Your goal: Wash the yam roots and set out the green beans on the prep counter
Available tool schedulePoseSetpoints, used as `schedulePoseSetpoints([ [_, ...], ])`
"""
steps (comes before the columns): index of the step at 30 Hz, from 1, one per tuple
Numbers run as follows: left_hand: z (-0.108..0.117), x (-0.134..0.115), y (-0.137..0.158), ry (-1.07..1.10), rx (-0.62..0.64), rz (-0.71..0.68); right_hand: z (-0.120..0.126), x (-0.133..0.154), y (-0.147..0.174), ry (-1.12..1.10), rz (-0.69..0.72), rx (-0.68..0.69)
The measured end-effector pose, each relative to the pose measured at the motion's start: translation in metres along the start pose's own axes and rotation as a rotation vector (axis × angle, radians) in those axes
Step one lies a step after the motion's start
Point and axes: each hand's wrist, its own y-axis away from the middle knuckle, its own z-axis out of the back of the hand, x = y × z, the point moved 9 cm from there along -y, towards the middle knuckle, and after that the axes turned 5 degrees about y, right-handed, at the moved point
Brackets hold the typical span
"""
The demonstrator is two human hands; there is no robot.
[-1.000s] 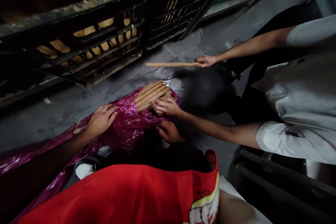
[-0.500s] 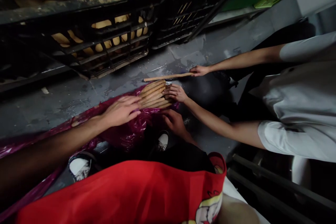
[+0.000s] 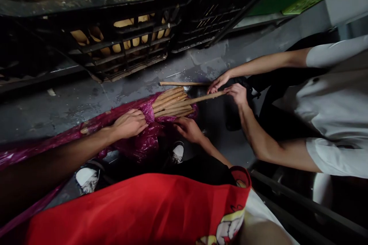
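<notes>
Left hand: back up on the pink plastic bag [image 3: 140, 146], fingers together and curled; the left hand [image 3: 130, 123] hides its own fingertips, so a grip on the film cannot be told.
Right hand: beside the bag mouth, near the sticks; the right hand [image 3: 188, 128] has bent fingers, undersides in shadow; grip cannot be told.
Stick bundle: the long brown sticks [image 3: 169, 104] protrude from the bag mouth; their other ends are covered by plastic.
Co-worker's lower hand: this hand [image 3: 238, 93] holds one stick [image 3: 208, 97] by its end, above the bundle.
Co-worker's upper hand: this hand [image 3: 219, 83] is at a second stick [image 3: 184, 84], hiding its end.
Crate: the black crate [image 3: 132, 54] is cut off above; pale contents show only through slots, unidentifiable.
</notes>
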Motion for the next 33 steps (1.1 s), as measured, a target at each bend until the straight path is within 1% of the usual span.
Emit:
schedulePoseSetpoints([
  [4, -0.002, 0.006, -0.002, -0.033, -0.027, 0.006, -0.011, 0.006, 0.004, -0.041, 0.015, 0.029],
  [11, 0.002, 0.007, 0.001, -0.088, -0.097, -0.005, -0.011, 0.003, 0.006, -0.078, -0.029, 0.001],
  [16, 0.003, 0.005, 0.003, -0.159, -0.122, -0.019, -0.021, 0.002, 0.006, -0.052, -0.085, 0.061],
  [19, 0.003, 0.004, 0.004, -0.178, -0.136, -0.03, -0.024, 0.002, 0.006, -0.038, -0.091, 0.083],
  [26, 0.002, 0.01, 0.007, -0.172, -0.097, -0.033, -0.016, -0.006, 0.006, -0.056, -0.109, -0.008],
  [29, 0.008, 0.02, 0.01, -0.162, -0.088, -0.021, -0.016, -0.008, 0.007, -0.078, -0.114, -0.014],
  [33, 0.015, 0.037, 0.011, -0.128, -0.049, 0.04, -0.015, -0.004, 0.011, -0.101, -0.088, -0.038],
])
